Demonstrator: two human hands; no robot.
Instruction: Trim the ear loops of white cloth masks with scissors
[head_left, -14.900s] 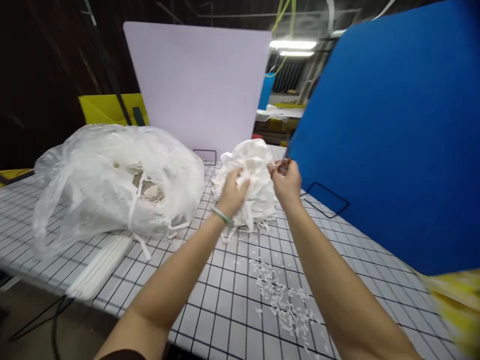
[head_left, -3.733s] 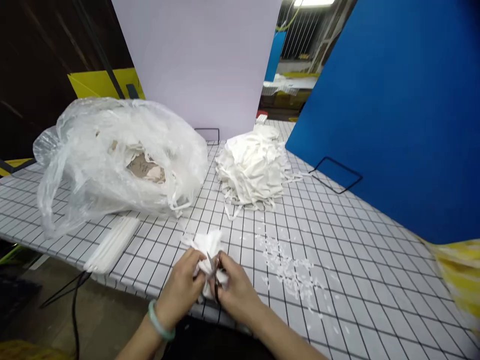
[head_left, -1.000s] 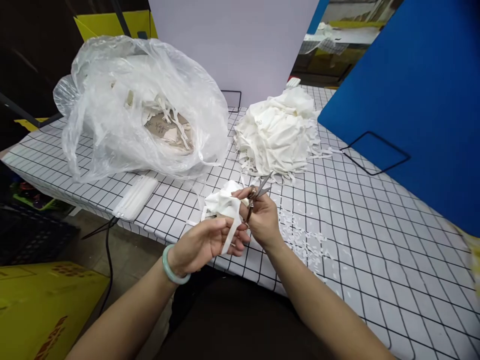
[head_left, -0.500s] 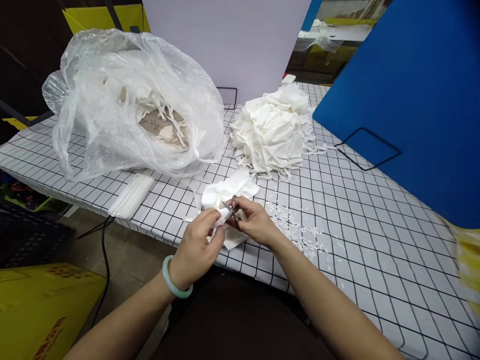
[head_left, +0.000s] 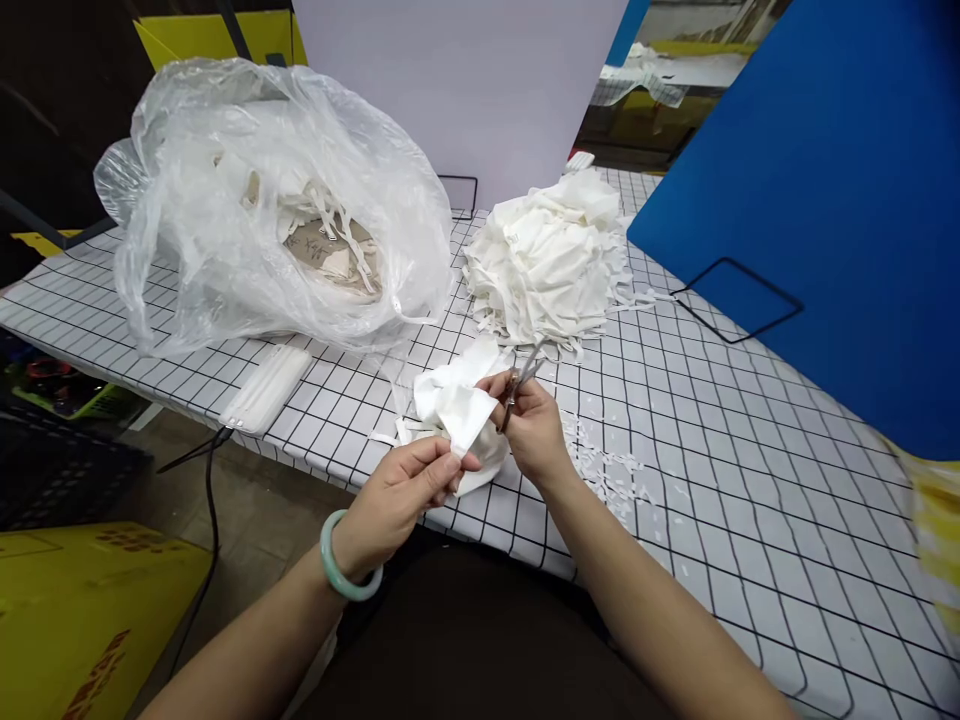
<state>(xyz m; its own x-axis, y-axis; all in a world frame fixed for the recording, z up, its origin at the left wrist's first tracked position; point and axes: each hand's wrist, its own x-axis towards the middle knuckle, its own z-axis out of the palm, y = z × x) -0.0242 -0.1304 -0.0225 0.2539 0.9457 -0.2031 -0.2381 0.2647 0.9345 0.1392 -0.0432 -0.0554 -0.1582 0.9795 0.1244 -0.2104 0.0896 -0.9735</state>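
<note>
My left hand [head_left: 405, 492], with a pale green bangle on the wrist, pinches the near end of a piece of white fabric [head_left: 461, 405]. My right hand [head_left: 534, 428] holds small scissors [head_left: 517, 388], whose blades point up and away from the fabric. The right thumb and fingertips reach the fabric's upper right edge; whether they grip it too I cannot tell. More white cloth lies crumpled on the table under both hands. A heap of white fabric pieces [head_left: 544, 262] with narrow straps is piled beyond them.
A clear plastic bag [head_left: 202, 270] with white straps inside lies at the left. Near it is a white device with a cable [head_left: 266, 388]. Tiny white scraps [head_left: 611, 478] are scattered to the right on the checked tablecloth [head_left: 735, 480]. A blue panel [head_left: 810, 200] stands at right.
The scissors have swung away from the fabric to the upper right, with my right hand moving right. My left hand now pinches the fabric a little lower, and a flat flap of it shows.
</note>
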